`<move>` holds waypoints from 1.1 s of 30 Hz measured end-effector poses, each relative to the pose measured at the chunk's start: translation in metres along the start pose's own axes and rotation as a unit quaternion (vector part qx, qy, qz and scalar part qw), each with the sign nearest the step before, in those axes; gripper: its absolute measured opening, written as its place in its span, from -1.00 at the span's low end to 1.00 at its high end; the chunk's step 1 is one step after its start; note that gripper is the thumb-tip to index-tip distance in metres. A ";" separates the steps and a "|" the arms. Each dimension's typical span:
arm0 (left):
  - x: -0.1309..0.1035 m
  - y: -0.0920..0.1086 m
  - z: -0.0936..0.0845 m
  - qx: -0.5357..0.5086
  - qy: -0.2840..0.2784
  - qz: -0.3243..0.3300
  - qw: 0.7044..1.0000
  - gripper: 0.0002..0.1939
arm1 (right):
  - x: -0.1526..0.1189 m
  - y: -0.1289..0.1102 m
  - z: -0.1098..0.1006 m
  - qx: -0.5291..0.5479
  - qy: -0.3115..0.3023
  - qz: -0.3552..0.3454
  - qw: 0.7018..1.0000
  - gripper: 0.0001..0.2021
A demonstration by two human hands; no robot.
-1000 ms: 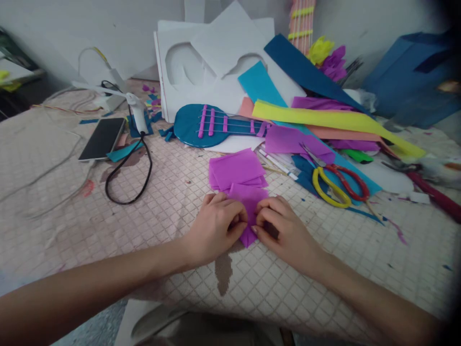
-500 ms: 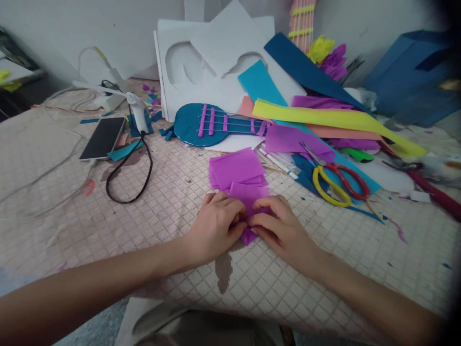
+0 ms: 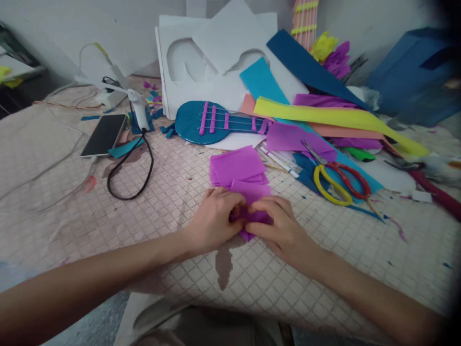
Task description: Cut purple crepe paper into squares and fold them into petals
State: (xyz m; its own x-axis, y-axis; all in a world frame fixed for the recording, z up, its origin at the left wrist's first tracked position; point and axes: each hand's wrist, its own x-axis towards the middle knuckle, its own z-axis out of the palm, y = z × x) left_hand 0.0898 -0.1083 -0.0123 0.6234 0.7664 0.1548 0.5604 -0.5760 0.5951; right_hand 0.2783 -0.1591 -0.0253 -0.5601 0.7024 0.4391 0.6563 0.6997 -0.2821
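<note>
A sheet of purple paper [image 3: 254, 191] lies on the checked tablecloth, with its near end between my two hands. My left hand [image 3: 218, 218] curls over the left side of that end, thumb and fingers closed on the paper. From the right, my right hand [image 3: 283, 228] pinches the same end, its fingertips close to those of my left hand. The fingers partly hide the gripped part. More purple pieces [image 3: 237, 166] lie stacked just beyond.
Behind the stack is a blue paper guitar [image 3: 201, 122] with pink strips. Scissors [image 3: 336, 180] with yellow and red handles lie right, near coloured paper strips [image 3: 317, 114]. A phone [image 3: 104, 136] and a black cord loop [image 3: 131, 194] are left.
My fingers have shifted slightly at the near end of the purple paper, with the right index and thumb now forming a wider arch. The whole view has moved very slightly.
</note>
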 end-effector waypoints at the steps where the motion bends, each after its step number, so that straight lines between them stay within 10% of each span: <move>1: 0.002 -0.001 0.000 -0.010 -0.003 -0.003 1.000 -0.90 | 0.000 0.000 0.000 -0.001 -0.003 -0.003 1.000 -0.78; 7: 0.009 -0.009 -0.007 -0.073 0.000 -0.015 0.997 -0.80 | -0.001 0.001 0.000 0.009 -0.015 -0.008 1.000 -0.78; 12: -0.008 -0.011 -0.023 -0.004 0.084 0.098 0.992 -0.88 | -0.001 0.001 0.000 0.019 -0.014 -0.011 1.000 -0.77; 18: -0.043 -0.003 -0.020 0.118 -0.003 0.224 0.968 -0.79 | 0.000 0.000 -0.003 0.012 -0.028 -0.002 1.000 -0.77; 33: -0.057 -0.001 -0.012 0.172 -0.014 0.216 0.961 -0.67 | 0.000 0.000 -0.001 0.028 -0.023 0.007 0.999 -0.79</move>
State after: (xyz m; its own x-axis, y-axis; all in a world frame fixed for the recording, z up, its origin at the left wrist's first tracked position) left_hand 0.0472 -0.1477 -0.0127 0.8497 0.4302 0.3048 0.3905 -0.9020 0.1842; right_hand 0.2785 -0.1597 -0.0247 -0.5744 0.7166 0.3958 0.6361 0.6950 -0.3352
